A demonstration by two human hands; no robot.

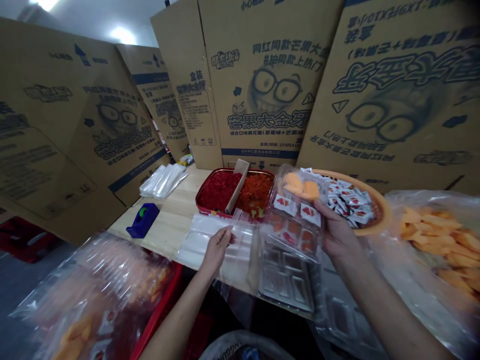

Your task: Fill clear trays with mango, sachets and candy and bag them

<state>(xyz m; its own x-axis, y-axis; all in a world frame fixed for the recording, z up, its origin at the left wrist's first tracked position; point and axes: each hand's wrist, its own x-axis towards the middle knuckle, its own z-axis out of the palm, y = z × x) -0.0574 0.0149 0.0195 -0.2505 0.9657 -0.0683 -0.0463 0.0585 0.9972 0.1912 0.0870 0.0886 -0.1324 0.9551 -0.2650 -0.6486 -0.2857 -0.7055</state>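
My right hand [335,227] grips a clear plastic tray [294,210] by its right edge, tilted up off the table. Orange candy pieces, white sachets and red-orange contents sit in its compartments. My left hand [218,246] pinches the edge of a clear plastic bag [240,232], just left of the tray. A stack of flat clear bags [195,237] lies beneath that hand. Under the raised tray rest empty clear trays [287,280]. Behind both hands stands a red tin [215,192] split by a cardboard divider [239,185], with red bits on one side and orange-red bits on the other.
An orange basket [382,210] of white sachets stands right, beside a bag of orange candy pieces [435,230]. Left are a blue tape dispenser [144,220], more clear bags [163,180] and a red crate [161,305] with filled packs. Cardboard boxes [262,90] wall the back.
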